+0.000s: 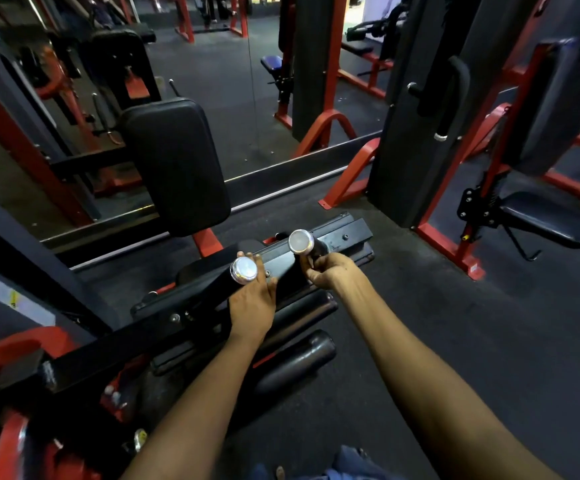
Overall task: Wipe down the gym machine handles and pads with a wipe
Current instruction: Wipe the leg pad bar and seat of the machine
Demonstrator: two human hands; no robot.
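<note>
From the head view, the left handle (243, 270), chrome-capped, is clasped by the left hand (252, 299), fingers curled round it. The right handle (303, 243) is gripped just below its cap by the right hand (331, 271). Behind stands a black pad (174, 164).

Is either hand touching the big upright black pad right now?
No; the left hand and right hand are both down at the chrome-capped handles, well below the upright pad.

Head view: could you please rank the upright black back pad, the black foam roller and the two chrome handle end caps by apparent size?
1. Back pad
2. Foam roller
3. Left end cap and right end cap: look alike, unranked.
</note>
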